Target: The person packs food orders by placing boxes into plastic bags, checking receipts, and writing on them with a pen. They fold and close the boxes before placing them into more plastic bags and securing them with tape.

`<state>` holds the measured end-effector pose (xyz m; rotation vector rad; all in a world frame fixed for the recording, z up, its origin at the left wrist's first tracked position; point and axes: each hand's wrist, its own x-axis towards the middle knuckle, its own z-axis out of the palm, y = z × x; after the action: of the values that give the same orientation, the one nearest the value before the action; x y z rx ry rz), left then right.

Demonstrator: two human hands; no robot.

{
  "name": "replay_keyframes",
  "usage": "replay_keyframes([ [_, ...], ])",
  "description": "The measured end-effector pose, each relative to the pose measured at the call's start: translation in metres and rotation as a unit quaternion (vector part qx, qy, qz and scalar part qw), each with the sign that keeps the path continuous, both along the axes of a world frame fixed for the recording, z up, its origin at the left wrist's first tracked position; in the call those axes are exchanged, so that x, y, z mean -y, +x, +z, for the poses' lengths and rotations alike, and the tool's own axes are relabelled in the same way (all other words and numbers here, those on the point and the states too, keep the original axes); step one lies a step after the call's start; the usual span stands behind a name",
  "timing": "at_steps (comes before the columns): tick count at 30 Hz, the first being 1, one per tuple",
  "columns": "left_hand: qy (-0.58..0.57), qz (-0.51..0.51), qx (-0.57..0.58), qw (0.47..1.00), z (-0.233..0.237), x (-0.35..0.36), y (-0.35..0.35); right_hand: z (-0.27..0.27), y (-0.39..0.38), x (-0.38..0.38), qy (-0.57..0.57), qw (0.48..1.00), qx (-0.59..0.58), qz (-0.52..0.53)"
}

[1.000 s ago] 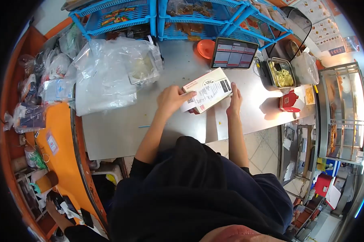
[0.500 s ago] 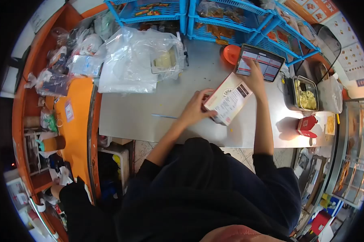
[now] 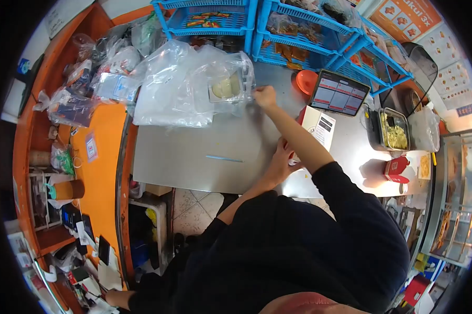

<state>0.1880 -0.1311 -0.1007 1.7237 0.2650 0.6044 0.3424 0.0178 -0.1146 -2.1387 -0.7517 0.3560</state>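
Note:
My left hand (image 3: 284, 160) is closed around the lower end of a printed cardboard food box (image 3: 322, 129). The box has a white label and stands tilted over the steel table, partly covered by my right forearm. Stretched across to the left, my right hand (image 3: 265, 97) has its fingers drawn together at the right edge of the clear plastic bags (image 3: 181, 89). Whether it pinches the bag's edge is too small to make out. Among the bags sits a container with pale yellowish content (image 3: 227, 87). A tablet (image 3: 339, 93) with a lit screen leans behind the box.
Blue plastic racks (image 3: 298, 44) with packets line the back, near an orange-red bowl (image 3: 306, 81). A thin stick (image 3: 224, 158) lies on the steel table (image 3: 183, 157). To the right are a food tub (image 3: 394, 131) and a red carton (image 3: 397, 170). Another person's hand (image 3: 119, 299) is at lower left.
My right hand has left the tablet and moved left to the edge of the plastic bags. My left hand keeps the box, now lower and nearer the tablet. The view has shifted slightly.

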Motion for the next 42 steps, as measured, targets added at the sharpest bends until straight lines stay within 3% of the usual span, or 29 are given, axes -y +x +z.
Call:
replay_keyframes([
  [2,-0.040,-0.018,-0.020,0.999,0.009,-0.002,-0.001,-0.005,0.002,-0.004,0.032,0.999,0.036,-0.015],
  [3,-0.076,-0.031,-0.044,0.996,0.014,-0.003,-0.003,0.006,0.012,-0.008,-0.102,0.974,0.160,0.126],
  [4,-0.081,-0.045,-0.047,0.995,0.013,-0.002,-0.001,0.018,0.017,-0.004,-0.233,0.898,0.268,0.259],
  [7,0.089,0.039,0.037,0.995,0.014,0.000,0.001,0.053,0.005,0.019,-0.213,0.899,0.326,0.201],
  [9,0.006,-0.008,0.036,0.999,-0.011,0.004,0.007,0.103,-0.027,0.078,0.006,0.949,0.288,0.130],
  [11,-0.082,-0.012,0.059,0.995,-0.007,0.009,0.004,0.146,-0.075,0.166,0.165,0.986,0.025,-0.002],
  [13,-0.043,-0.004,0.065,0.997,0.003,0.012,0.004,0.120,-0.117,0.243,0.383,0.912,-0.082,-0.125],
  [14,0.002,0.016,0.076,0.997,0.006,0.013,0.005,0.098,-0.130,0.272,0.330,0.925,-0.046,-0.181],
  [15,0.010,0.012,0.054,0.998,0.009,0.012,0.003,0.085,-0.139,0.289,0.263,0.930,-0.120,-0.226],
  [16,0.010,0.002,0.050,0.999,0.011,0.013,0.002,0.064,-0.138,0.293,0.226,0.938,-0.110,-0.239],
  [18,-0.029,0.006,0.034,0.999,0.014,0.015,0.001,0.038,-0.122,0.285,0.265,0.899,-0.206,-0.280],
  [20,-0.026,0.000,0.026,0.999,0.015,0.013,0.004,0.022,-0.113,0.287,0.287,0.900,-0.165,-0.284],
  [22,0.000,-0.013,0.012,1.000,0.018,0.012,0.001,0.009,-0.108,0.301,0.075,0.964,-0.092,-0.239],
  [24,0.015,-0.020,0.000,1.000,0.019,0.010,-0.003,0.006,-0.106,0.316,-0.106,0.967,0.103,-0.208],
  [26,-0.028,-0.022,0.020,0.999,0.012,0.002,0.000,0.007,-0.103,0.333,-0.047,0.973,-0.014,-0.225],
  [27,-0.023,-0.014,0.023,0.999,0.008,-0.002,0.004,0.003,-0.094,0.342,0.142,0.961,-0.038,-0.235],
  [29,-0.402,0.002,0.025,0.915,0.000,-0.012,0.008,0.018,-0.080,0.325,0.440,0.840,-0.168,-0.271],
  [30,-0.397,0.020,0.026,0.917,0.012,-0.026,0.006,0.039,-0.076,0.307,0.482,0.799,-0.255,-0.254],
  [31,-0.160,-0.029,-0.061,0.985,0.024,-0.048,0.002,0.024,-0.065,0.309,0.375,0.843,-0.349,-0.163],
  [32,0.084,-0.077,-0.154,0.981,0.046,-0.070,-0.007,0.009,-0.054,0.316,0.257,0.864,-0.428,-0.063],
  [33,0.235,0.077,-0.125,0.961,0.080,-0.089,-0.017,0.012,-0.051,0.313,0.269,0.873,-0.378,-0.152],
  [34,0.379,0.224,-0.090,0.893,0.119,-0.110,-0.025,0.027,-0.052,0.307,0.279,0.873,-0.320,-0.239],
  [36,0.552,0.472,-0.155,0.670,0.174,-0.150,-0.048,0.089,-0.060,0.287,0.281,0.911,0.031,-0.299],
  [37,0.553,0.481,-0.159,0.662,0.170,-0.182,-0.067,0.117,-0.066,0.272,0.317,0.896,0.112,-0.289],
  [38,0.353,0.341,-0.274,0.827,0.159,-0.220,-0.089,0.139,-0.075,0.253,0.351,0.873,0.193,-0.278],
  [39,0.116,0.169,-0.357,0.911,0.159,-0.239,-0.102,0.153,-0.086,0.227,0.414,0.866,0.185,-0.212],
  [40,0.117,0.176,-0.356,0.910,0.153,-0.247,-0.111,0.147,-0.093,0.203,0.442,0.879,0.158,-0.083],
  [41,0.152,0.126,-0.366,0.909,0.153,-0.244,-0.118,0.154,-0.104,0.170,0.356,0.925,0.126,0.044],
  [42,0.187,0.075,-0.373,0.906,0.153,-0.245,-0.125,0.173,-0.116,0.124,0.309,0.929,0.149,0.138],
])
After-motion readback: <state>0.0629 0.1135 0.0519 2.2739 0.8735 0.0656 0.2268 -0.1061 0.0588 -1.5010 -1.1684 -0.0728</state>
